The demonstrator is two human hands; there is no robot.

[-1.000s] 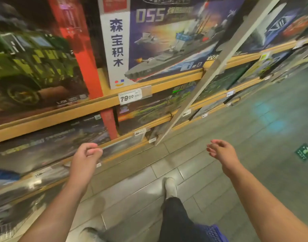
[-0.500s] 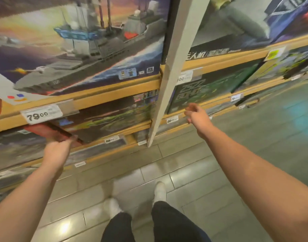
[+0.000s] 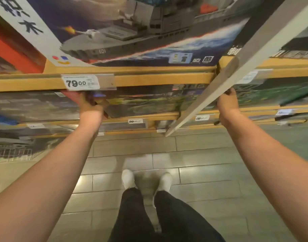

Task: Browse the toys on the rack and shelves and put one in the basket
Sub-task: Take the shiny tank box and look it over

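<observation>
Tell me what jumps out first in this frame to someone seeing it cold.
The big warship box on the top shelf fills the upper frame, hull marked 101, with a 79.00 price tag on the shelf edge below it. Just under that, the left hand and right hand grip the two ends of a dark toy box on the second shelf. A pale upright post slants across the right side.

Grey warship box [image 3: 132,30], yellow shelf edge [image 3: 149,79], white shoes [image 3: 127,178], black trousers [image 3: 132,215]
</observation>
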